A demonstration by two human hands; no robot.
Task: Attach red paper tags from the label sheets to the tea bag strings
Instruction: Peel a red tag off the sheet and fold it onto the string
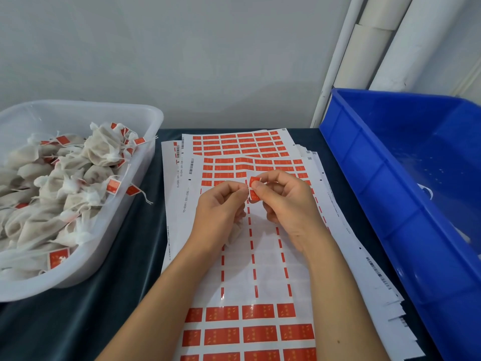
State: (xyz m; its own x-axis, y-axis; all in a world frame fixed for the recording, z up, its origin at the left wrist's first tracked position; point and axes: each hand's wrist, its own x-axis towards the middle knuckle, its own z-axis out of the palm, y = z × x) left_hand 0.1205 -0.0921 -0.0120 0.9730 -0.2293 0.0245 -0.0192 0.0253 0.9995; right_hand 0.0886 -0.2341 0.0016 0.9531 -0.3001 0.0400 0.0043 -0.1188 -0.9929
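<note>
Head view: both hands, left [221, 201] and right [283, 196], pinch one red tag [254, 188] above the sheet [260, 256]; fold it squarely over the string, edges aligned.

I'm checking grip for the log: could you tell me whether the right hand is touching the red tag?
Touching. The head view shows the right hand pinching the red tag, with thumb and forefinger curled round it above the label sheet.
</note>
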